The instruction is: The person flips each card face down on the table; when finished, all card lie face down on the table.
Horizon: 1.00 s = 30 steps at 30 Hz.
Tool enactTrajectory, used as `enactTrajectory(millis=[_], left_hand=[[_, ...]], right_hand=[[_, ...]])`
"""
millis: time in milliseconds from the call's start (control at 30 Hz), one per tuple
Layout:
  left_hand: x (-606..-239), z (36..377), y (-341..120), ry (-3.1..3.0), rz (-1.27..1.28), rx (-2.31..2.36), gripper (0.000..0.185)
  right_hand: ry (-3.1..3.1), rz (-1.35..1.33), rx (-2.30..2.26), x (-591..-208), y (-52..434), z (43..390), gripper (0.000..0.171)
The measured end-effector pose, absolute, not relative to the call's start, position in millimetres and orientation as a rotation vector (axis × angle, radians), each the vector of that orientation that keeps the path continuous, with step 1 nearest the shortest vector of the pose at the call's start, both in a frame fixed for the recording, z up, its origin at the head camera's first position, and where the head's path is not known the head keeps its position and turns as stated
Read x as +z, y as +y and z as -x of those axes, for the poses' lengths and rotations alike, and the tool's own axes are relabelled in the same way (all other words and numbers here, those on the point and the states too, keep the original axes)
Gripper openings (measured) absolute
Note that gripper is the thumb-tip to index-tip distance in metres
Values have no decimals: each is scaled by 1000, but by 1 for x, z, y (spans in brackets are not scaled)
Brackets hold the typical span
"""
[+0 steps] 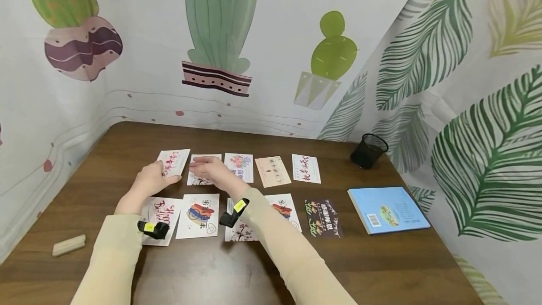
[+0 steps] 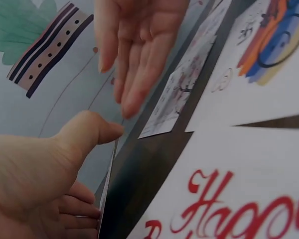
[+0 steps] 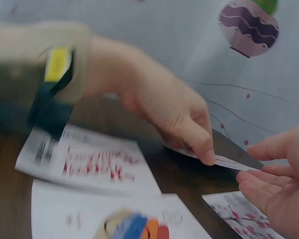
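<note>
Several greeting cards lie in two rows on the brown table (image 1: 262, 267). My left hand (image 1: 163, 176) pinches the near edge of the far-left card with red writing (image 1: 175, 159), thumb on top and fingers below, so that the card is a little off the table. In the right wrist view this pinched card (image 3: 229, 162) shows edge-on under the left thumb (image 3: 202, 149). Just to its right my right hand (image 1: 202, 166) hovers with straight fingers and holds nothing. It is over the blossom card (image 1: 199, 180). In the left wrist view the right hand (image 2: 134, 55) hangs palm-open above the card row.
A "Happy Birthday" card (image 1: 163, 213) and a colourful card (image 1: 199, 215) lie in the near row under my forearms. A blue book (image 1: 387, 208) and a black mesh cup (image 1: 368, 150) are at the right. At the near left lies a wooden block (image 1: 69, 244). Printed cloth walls enclose the table.
</note>
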<state>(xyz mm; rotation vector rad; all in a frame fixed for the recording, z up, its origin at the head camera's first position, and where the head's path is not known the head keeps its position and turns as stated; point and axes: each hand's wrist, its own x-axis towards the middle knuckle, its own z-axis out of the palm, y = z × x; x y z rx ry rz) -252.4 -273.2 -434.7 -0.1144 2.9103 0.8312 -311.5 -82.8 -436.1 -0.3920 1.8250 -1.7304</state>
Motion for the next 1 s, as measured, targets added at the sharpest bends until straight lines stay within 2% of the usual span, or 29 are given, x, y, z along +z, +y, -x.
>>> enactTrajectory(millis=[367, 1000], left_hand=[[-436, 254, -279, 2895, 66, 894, 87], [-437, 253, -282, 2909, 49, 922, 98]], right_hand=[[1602, 137, -1906, -440, -111, 322, 46], [1626, 80, -1907, -452, -142, 318, 48]])
